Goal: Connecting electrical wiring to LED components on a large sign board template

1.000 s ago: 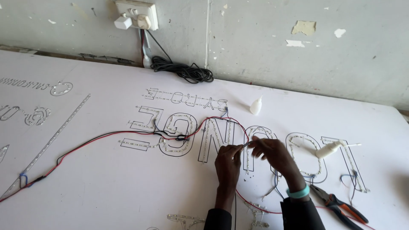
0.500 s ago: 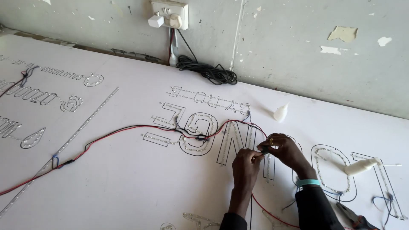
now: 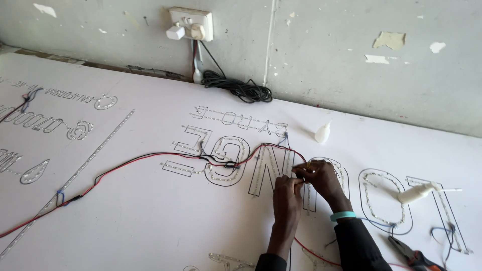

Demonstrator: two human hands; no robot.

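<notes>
On white sign board (image 3: 150, 221), left hand (image 3: 287, 189) and right hand (image 3: 319, 175) fingers pinch red-black wire (image 3: 150, 159); best held taut, steady

A single head-worn camera looks down and forward from close above the white board (image 3: 150, 221), facing the wall (image 3: 351, 65) behind it, with both forearms entering from the bottom edge.

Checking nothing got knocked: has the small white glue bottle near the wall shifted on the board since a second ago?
No. The small white glue bottle lies in the same spot beside the large outlined letters; only the camera moved.
</notes>
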